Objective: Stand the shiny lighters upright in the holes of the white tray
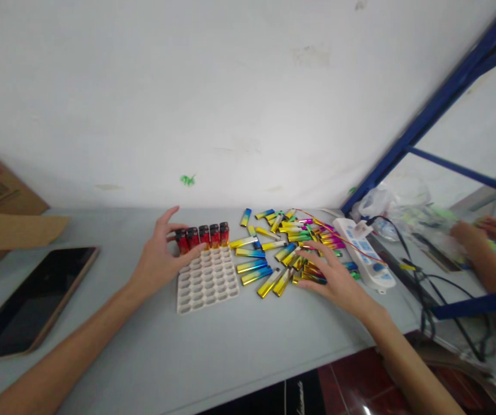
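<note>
A white tray (208, 282) with rows of slots lies on the table, its front rows bare. Along its back edge, several red lighters (205, 235) with black tops stand upright in the slots. My left hand (160, 253) is cupped at the left end of these lighters, thumb in front and fingers spread behind; whether it presses on them I cannot tell. To the right of the tray lies a loose spread of shiny lighters (252, 265) in yellow, blue, green and purple. Over its right part my right hand (332, 279) reaches with fingers apart, some gold and orange lighters under and between them.
A white power strip (363, 253) with cables lies right of the lighters, beside a blue metal frame (408, 135). A tablet (34, 300) and cardboard (12, 230) are at the left. Beyond the frame, another person's hands (473, 239) work near plastic bags.
</note>
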Tool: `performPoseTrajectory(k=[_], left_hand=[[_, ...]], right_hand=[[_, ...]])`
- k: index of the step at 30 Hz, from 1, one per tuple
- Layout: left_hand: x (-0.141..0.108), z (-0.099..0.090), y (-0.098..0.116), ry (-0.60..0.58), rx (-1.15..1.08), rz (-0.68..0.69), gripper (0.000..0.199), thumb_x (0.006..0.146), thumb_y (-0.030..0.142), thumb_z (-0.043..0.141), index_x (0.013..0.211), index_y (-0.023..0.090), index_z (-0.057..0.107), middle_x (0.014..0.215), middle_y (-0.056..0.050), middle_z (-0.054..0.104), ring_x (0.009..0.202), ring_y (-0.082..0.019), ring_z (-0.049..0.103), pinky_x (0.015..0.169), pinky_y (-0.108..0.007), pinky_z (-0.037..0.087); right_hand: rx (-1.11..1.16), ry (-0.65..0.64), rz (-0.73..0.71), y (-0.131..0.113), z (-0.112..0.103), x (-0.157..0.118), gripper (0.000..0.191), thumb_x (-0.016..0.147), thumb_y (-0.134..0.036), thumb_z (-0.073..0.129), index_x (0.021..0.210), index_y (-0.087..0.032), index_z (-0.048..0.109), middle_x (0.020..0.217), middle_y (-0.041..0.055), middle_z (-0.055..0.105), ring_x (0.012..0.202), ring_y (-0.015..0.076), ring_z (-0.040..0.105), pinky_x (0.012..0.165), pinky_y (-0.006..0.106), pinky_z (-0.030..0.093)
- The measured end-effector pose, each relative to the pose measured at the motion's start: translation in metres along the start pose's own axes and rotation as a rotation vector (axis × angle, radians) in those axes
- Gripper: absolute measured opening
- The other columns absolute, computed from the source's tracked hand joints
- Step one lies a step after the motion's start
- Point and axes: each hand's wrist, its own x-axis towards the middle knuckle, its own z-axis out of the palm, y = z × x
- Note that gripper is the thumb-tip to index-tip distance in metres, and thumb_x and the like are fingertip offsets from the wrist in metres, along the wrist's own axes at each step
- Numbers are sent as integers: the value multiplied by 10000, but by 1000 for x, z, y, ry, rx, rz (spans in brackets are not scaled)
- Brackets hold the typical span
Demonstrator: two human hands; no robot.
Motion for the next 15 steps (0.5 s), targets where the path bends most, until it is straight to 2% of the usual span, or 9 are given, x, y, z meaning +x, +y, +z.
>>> performPoseTrajectory(k=[3, 6, 8, 12, 15], left_hand=[[-2, -3, 5, 15, 19, 87, 894, 841, 516, 739, 1578, 240, 317, 1244, -96, 652, 1123, -285, 678, 1043, -540, 558], [-4, -8, 10, 99, 98, 254, 715, 927, 432, 649, 1550, 226, 367, 1339, -130, 599, 1235, -307, 600, 1054, -527, 536], [-5, -12, 15, 189, 154, 355, 636, 945, 376, 622, 1523, 225, 405, 1359, -135, 588, 1244, -314, 574, 1052, -524, 524], [-10, -19, 25, 352, 204, 475, 533, 938, 308, 623, 1442, 210, 478, 1337, -143, 600, 1217, -319, 570, 1031, -507, 513], [-14, -20, 32, 376, 210, 501, 467, 944, 281, 609, 1392, 203, 499, 1289, -136, 618, 1201, -309, 585, 1045, -501, 495]], right_hand=[[31, -46, -132, -16, -3, 10, 354, 1003, -368, 650, 1347, -287, 636, 1413, 126, 543, 1369, 304, 518, 1158, 534, 466], [41, -153, -242, -28, -1, 23, 338, 1000, -290, 656, 1335, -262, 625, 1300, 117, 601, 1264, 282, 574, 1098, 510, 513], [16, -189, -280, -29, 0, 32, 298, 991, -277, 672, 1283, -236, 635, 1243, 113, 628, 1205, 278, 598, 1064, 511, 532], [-68, -195, -356, -24, 3, 44, 238, 989, -295, 680, 1216, -228, 652, 1178, 96, 669, 1138, 258, 635, 1014, 480, 557], [-135, -154, -385, -20, 7, 45, 211, 1013, -283, 642, 1216, -230, 661, 1139, 91, 693, 1090, 250, 655, 979, 460, 573]])
